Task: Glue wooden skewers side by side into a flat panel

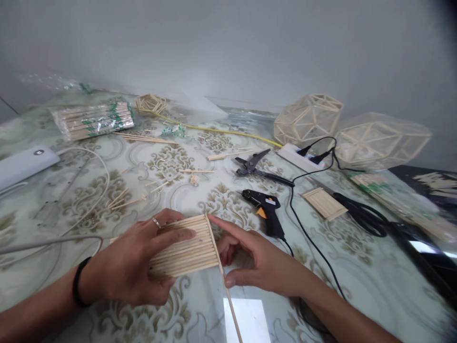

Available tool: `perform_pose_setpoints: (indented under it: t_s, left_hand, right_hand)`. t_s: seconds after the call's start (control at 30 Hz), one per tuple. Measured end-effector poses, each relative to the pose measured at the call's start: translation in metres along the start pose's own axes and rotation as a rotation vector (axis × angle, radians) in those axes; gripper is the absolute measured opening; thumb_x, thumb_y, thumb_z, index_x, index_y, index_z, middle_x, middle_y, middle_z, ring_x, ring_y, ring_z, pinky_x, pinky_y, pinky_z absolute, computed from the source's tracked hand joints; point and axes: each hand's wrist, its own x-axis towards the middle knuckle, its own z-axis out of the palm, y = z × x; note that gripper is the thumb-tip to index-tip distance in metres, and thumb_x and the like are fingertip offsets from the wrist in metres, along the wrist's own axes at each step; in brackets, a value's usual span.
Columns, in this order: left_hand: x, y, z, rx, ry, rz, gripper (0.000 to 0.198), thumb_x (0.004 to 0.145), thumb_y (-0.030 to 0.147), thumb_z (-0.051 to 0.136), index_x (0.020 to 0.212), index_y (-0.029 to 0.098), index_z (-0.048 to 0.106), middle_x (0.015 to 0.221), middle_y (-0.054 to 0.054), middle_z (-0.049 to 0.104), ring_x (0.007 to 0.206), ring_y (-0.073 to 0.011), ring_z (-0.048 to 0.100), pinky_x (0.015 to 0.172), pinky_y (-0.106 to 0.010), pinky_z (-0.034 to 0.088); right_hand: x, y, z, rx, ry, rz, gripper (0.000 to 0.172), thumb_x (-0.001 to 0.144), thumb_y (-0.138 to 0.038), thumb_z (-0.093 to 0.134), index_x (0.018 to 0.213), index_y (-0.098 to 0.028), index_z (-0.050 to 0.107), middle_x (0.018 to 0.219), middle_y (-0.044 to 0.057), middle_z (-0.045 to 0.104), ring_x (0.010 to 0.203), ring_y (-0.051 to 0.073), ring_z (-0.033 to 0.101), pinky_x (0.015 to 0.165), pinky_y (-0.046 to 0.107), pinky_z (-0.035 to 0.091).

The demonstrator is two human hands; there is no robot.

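My left hand (139, 262) grips a flat panel of wooden sticks (194, 245) laid side by side, its thumb on top and fingers around the far and near edges. Across the panel's right end lies one long thin stick (228, 295), which runs past the near edge toward me. My right hand (253, 257) pinches this stick along its length, index fingertip at the far corner and thumb near the panel's near corner. To the right of the panel a black glue gun (267, 214) with an orange trigger rests on the table.
Pliers-like cutters (253, 166), a small stick panel (324, 203) and scissors (360, 214) lie to the right. A power strip (300, 157) with black cords stands behind. Geometric stick frames (309, 119) sit by the wall. Bagged sticks (94, 121) and a white device (26, 166) are at left.
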Motion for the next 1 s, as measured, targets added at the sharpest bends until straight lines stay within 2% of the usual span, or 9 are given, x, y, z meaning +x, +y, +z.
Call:
perform_pose_setpoints:
  t_s: [0.13, 0.5, 0.7, 1.0]
  left_hand:
    - [0.0011, 0.0011, -0.0012, 0.01, -0.023, -0.031, 0.081, 0.076, 0.019, 0.066, 0.152, 0.026, 0.039, 0.148, -0.016, 0.052, 0.134, -0.0364, 0.056, 0.097, -0.054, 0.06]
    - [0.0016, 0.001, -0.0011, 0.007, -0.009, -0.007, 0.081, 0.075, 0.019, 0.065, 0.152, 0.024, 0.04, 0.146, -0.016, 0.052, 0.133, -0.0349, 0.056, 0.097, -0.051, 0.059]
    - [0.0023, 0.0015, -0.0019, 0.02, -0.016, -0.021, 0.081, 0.073, 0.018, 0.065, 0.15, 0.025, 0.041, 0.146, -0.015, 0.051, 0.134, -0.0348, 0.056, 0.098, -0.05, 0.059]
    - [0.001, 0.001, -0.002, 0.02, -0.043, -0.038, 0.084, 0.072, 0.019, 0.069, 0.151, 0.025, 0.041, 0.147, -0.016, 0.05, 0.132, -0.0349, 0.057, 0.098, -0.051, 0.06]
  right_hand:
    - [0.0009, 0.0016, 0.0006, 0.008, -0.003, -0.003, 0.101, 0.081, -0.034, 0.093, 0.164, -0.042, 0.035, 0.102, -0.003, 0.076, 0.086, 0.014, 0.065, 0.084, 0.031, 0.055]
    - [-0.0003, 0.0013, 0.0005, 0.001, 0.003, -0.003, 0.102, 0.08, -0.032, 0.093, 0.164, -0.041, 0.035, 0.102, -0.003, 0.076, 0.086, 0.014, 0.065, 0.084, 0.03, 0.054]
    - [-0.0002, -0.0003, 0.0009, -0.004, 0.005, 0.015, 0.094, 0.086, -0.033, 0.089, 0.163, -0.04, 0.036, 0.104, -0.003, 0.075, 0.088, 0.014, 0.066, 0.086, 0.031, 0.054]
    - [-0.0015, -0.0028, 0.0019, -0.038, 0.007, 0.061, 0.092, 0.088, -0.035, 0.086, 0.164, -0.039, 0.036, 0.105, -0.001, 0.074, 0.09, 0.016, 0.066, 0.085, 0.032, 0.054]
